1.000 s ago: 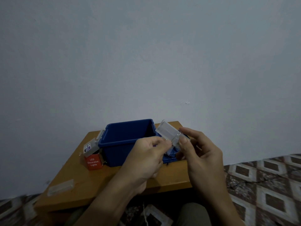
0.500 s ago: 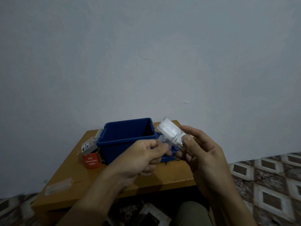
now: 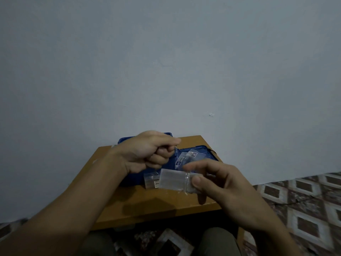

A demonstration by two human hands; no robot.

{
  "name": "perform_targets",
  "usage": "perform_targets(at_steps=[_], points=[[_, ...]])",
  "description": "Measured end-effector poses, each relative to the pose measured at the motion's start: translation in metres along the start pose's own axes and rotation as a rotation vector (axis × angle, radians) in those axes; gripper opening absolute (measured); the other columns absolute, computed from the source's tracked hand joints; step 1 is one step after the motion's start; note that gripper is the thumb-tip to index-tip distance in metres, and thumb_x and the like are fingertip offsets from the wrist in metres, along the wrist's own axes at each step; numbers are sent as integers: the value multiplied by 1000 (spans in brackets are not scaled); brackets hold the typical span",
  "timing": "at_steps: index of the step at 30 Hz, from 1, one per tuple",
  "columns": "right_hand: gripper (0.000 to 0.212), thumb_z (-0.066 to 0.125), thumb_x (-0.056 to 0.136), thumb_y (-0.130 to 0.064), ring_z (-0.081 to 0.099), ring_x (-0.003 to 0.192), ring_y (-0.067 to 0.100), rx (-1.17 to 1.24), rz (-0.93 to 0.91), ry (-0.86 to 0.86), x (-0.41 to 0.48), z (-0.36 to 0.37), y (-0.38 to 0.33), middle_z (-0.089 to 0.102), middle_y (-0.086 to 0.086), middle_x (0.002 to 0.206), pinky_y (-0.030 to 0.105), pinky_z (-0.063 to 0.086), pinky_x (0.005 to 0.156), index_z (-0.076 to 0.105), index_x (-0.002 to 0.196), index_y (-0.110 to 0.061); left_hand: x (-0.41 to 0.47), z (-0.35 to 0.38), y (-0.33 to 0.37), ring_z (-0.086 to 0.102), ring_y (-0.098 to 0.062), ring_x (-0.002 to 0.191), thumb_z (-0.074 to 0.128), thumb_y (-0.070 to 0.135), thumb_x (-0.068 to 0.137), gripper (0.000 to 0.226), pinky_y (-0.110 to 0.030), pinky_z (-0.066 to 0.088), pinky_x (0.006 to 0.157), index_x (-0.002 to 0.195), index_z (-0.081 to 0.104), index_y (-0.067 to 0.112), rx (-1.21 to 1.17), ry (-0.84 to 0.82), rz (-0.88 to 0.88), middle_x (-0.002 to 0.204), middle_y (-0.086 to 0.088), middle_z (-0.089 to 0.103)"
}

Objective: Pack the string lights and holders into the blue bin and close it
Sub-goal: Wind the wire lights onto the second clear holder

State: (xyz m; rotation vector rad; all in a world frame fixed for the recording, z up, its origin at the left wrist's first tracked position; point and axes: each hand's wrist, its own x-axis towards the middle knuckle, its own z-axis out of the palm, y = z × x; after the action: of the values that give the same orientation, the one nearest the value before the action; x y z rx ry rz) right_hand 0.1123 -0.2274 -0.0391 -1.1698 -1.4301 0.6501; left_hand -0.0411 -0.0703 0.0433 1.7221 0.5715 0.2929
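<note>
The wooden surface (image 3: 166, 204) stands against a bare wall. Toward its far left corner sits the blue bin (image 3: 134, 177), mostly hidden from where I stand. The person's left hand (image 3: 147, 152) hovers over it with the fingers curled in tight. That grip is narrow, thumb pressed to forefinger, but I cannot tell whether it pinches something small and clear or nothing at all.

Just in front of the bin, near the middle of the surface, a small clear packet (image 3: 150, 180) rests against the bin's near wall. Beside it a larger clear packet (image 3: 173, 179) hangs above the surface, pinched by one end between the thumb and fingers of the right hand (image 3: 221, 182). Behind that, toward the far right corner, the blue lid (image 3: 204, 149) lies flat with a few more clear packets (image 3: 188, 157) on top of it.

To my eye the packing is under way, with the lid off and several packets outside the bin. The next move calls for carrying the held packet left over the rim and letting it drop. The left hand would need to clear the opening first.
</note>
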Motion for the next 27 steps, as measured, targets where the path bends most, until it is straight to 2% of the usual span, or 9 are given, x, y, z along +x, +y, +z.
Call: perform_targets(at_steps=[5,8,11,13,15,19,21,23,27], points=[[19,60,96,-29,65,69,16,-137,5,132,3,6,4,65,1,87,35,57,67,62,113,-38,-14,17,18,25,-10,43,60,26,96,29,-28,14,47,71,65,12,209,88,90,52,2,36],[17,60,95,-32,65,70,15,-276,-31,281,6,8,10,63,-6,79,34,57,63,60,111,-38,-26,30,21,32,-10,44,63,24,93,23,-23,23,45,77,71,9,357,183,181,51,3,44],[17,60,93,-33,65,69,12,-310,-78,431,8,9,11,65,-9,76,32,57,60,63,109,-36,-38,43,8,40,-6,45,65,27,92,19,-17,33,45,81,73,14,408,259,262,51,6,52],[15,60,93,-31,64,67,11,-283,-118,493,8,9,10,65,-11,76,27,55,55,64,107,-36,-43,52,-5,48,-4,48,64,27,94,18,-13,38,50,86,74,14,364,276,296,53,3,58],[15,61,94,-27,64,67,11,-250,-141,534,8,9,10,65,-8,76,22,52,53,65,107,-33,-43,58,-18,48,4,43,61,24,95,18,-6,36,47,92,73,10,262,291,291,49,12,56],[17,61,95,-23,65,70,11,-223,-149,570,8,12,9,66,-4,78,15,49,55,67,111,-27,-41,66,-33,49,7,40,58,23,97,20,-4,33,42,100,73,10,195,326,292,45,20,54],[17,61,96,-23,65,70,13,-199,-163,582,8,14,9,66,-3,78,21,52,55,67,111,-27,-39,69,-37,48,4,39,58,24,97,19,-6,32,43,103,71,11,136,351,277,46,18,54],[17,61,96,-23,65,70,15,-174,-181,596,9,17,8,66,-2,77,28,54,57,67,110,-29,-37,70,-39,38,-2,37,60,24,97,18,-15,30,41,110,66,14,-3,362,224,49,12,48],[18,61,97,-19,68,70,16,-35,-193,586,9,19,7,67,-5,78,26,56,62,68,110,-28,-34,72,-37,25,-7,40,58,20,98,20,-21,22,38,119,61,20,-159,286,183,52,4,37]])
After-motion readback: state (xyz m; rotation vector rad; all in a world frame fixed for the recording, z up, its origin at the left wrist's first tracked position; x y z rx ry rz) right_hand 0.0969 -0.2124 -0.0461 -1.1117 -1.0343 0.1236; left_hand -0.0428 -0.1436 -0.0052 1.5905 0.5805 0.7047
